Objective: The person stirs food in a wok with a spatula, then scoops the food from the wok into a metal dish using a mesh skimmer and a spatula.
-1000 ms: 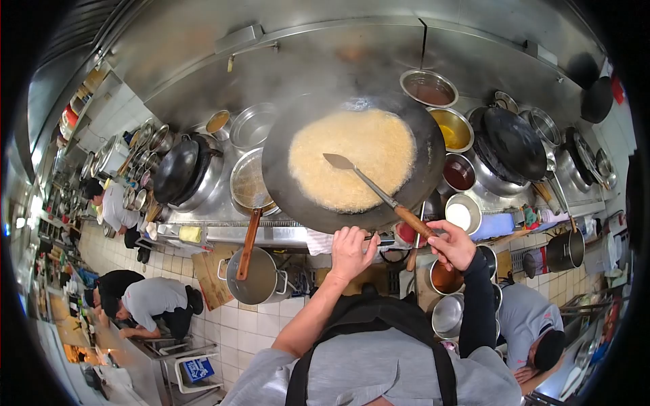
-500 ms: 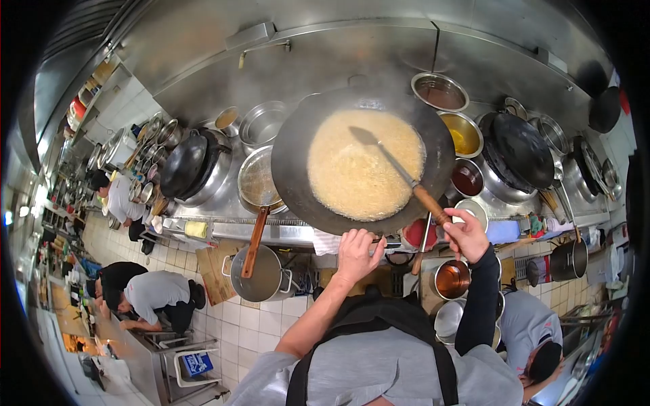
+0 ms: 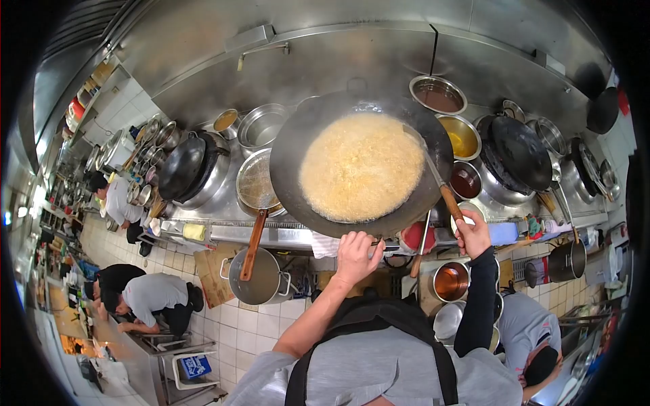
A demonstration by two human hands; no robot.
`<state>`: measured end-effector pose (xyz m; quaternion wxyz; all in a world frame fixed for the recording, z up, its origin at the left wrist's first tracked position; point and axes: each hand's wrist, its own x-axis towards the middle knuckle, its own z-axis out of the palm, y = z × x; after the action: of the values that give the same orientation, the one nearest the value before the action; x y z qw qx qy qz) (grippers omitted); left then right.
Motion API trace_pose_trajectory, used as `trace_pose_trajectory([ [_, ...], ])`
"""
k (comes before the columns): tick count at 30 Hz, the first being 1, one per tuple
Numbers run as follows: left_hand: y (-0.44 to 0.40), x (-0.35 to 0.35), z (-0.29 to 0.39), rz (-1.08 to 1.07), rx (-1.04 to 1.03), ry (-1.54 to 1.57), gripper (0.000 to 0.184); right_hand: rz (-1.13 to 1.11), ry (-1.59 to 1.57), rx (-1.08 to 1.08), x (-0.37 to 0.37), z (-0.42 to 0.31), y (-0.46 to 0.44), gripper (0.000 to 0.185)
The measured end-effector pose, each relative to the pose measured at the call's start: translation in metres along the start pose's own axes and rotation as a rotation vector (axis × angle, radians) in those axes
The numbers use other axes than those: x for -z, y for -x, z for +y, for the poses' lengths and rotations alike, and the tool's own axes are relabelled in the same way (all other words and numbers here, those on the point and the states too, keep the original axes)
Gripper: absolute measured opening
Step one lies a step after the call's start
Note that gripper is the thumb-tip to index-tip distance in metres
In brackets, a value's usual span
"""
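Note:
A large dark wok (image 3: 288,169) holds a pale, foamy, bubbling liquid (image 3: 362,166), with steam over it. My right hand (image 3: 472,232) is closed around the wooden handle of a metal spatula (image 3: 450,201); its blade lies at the liquid's right edge. At the wok's near rim is my left hand (image 3: 357,255), its fingers bent over a handle there, beside a striped white cloth (image 3: 325,245). How much of the handle it grips is partly hidden.
A wood-handled strainer (image 3: 257,179) lies left of the wok, above a large pot (image 3: 261,284). Bowls of yellow liquid (image 3: 460,137) and dark sauce (image 3: 466,179) stand at its right. More woks (image 3: 520,152) flank it. Co-workers (image 3: 156,298) bend at the left and lower right.
The spatula blade has swept from the middle of the liquid to its right edge, its handle now steeper. My right hand has shifted slightly right. My left hand stays at the rim.

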<state>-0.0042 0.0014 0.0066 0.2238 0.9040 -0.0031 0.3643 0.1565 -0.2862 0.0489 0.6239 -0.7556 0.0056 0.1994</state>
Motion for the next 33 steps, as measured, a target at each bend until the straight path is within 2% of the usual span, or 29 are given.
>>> trace_pose_trajectory([
  [4, -0.002, 0.002, 0.002, -0.001, 0.005, 0.015, 0.02, 0.001, -0.057, 0.03, -0.002, -0.005, 0.011, 0.041],
  [8, -0.001, 0.001, 0.002, -0.001, 0.008, 0.011, 0.02, 0.112, 0.018, 0.086, -0.006, -0.01, 0.017, 0.042],
  [11, -0.002, 0.001, 0.003, 0.002, 0.005, -0.001, 0.02, 0.116, 0.036, 0.019, -0.004, 0.0, 0.011, 0.043],
  [14, -0.001, 0.0, 0.002, -0.004, 0.005, -0.01, 0.019, 0.022, 0.047, -0.031, -0.004, -0.012, 0.018, 0.044],
  [21, 0.001, -0.001, 0.003, -0.005, 0.011, -0.025, 0.02, -0.053, -0.048, 0.174, -0.033, 0.001, 0.023, 0.044],
  [25, 0.001, -0.002, 0.002, 0.003, 0.006, -0.013, 0.021, -0.126, -0.045, 0.163, -0.051, -0.007, 0.026, 0.04],
  [29, 0.0, -0.001, 0.004, 0.001, 0.007, -0.016, 0.021, -0.095, 0.249, 0.312, -0.064, 0.04, 0.002, 0.044],
  [30, 0.001, -0.001, 0.003, -0.006, 0.01, -0.019, 0.021, -0.068, 0.408, 0.331, -0.07, 0.024, 0.013, 0.046],
  [33, 0.002, -0.001, 0.003, -0.02, 0.015, -0.025, 0.021, -0.01, 0.657, 0.562, -0.09, 0.009, 0.031, 0.043],
])
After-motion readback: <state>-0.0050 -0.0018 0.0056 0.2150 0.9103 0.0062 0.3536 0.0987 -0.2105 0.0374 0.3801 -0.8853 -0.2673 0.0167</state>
